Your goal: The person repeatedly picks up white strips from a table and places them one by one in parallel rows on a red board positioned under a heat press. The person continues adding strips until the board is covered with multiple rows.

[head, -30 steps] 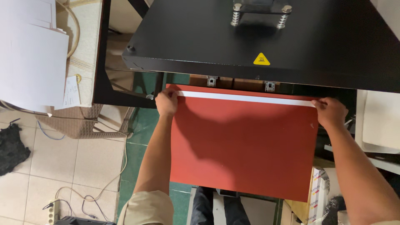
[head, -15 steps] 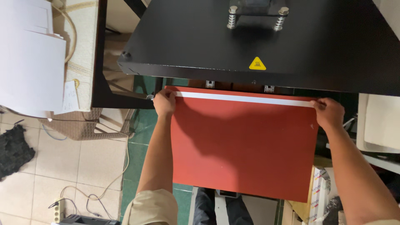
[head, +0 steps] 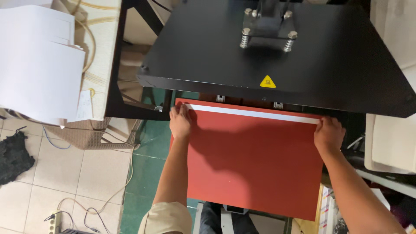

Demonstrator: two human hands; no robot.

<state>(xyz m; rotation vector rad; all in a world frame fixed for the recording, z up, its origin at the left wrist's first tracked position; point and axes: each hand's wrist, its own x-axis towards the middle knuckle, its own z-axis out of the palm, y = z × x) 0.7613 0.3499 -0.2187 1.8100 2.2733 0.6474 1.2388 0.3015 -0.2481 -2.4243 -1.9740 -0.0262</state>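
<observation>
Red pad [head: 255, 164] lies flat on the lower bed beneath the raised black platen [head: 277, 56], left hand [head: 180, 123] and right hand [head: 329, 133] pressing flat on its far corners beside a white strip [head: 251, 113]; even two-sided pressure would keep it square.

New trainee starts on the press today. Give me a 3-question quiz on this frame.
1. True or false: both hands rest on the red pad.
2. Where does the white strip lie? A) along the pad's far edge B) on the floor C) on top of the black platen
3. Fill in: the yellow triangle sticker sits on the ____ platen.

Key:
1. True: left hand at the far left corner, right hand at the far right corner.
2. A
3. black
</observation>
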